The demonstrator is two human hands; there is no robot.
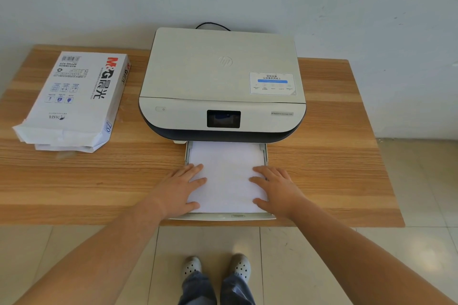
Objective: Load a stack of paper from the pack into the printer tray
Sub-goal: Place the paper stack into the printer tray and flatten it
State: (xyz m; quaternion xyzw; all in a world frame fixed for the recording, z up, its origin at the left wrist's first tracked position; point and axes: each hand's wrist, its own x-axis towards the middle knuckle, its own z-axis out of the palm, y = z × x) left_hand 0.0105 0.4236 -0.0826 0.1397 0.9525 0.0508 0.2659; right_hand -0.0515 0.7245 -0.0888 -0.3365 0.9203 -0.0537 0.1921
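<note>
Pretty far along from where I'm watching. The paper stack [226,176] is already lying in the pulled-out tray [220,216] in front of the printer [220,82], with its far end at the printer's mouth. My left hand [179,187] and right hand [275,187] are both flat on the sheets, fingers spread, nothing in either grip, just pressing. The pack [74,99] sits on the bench [334,156] well off to the left, open end toward me. I'd say what's left is squaring the stack and sliding the tray shut.
</note>
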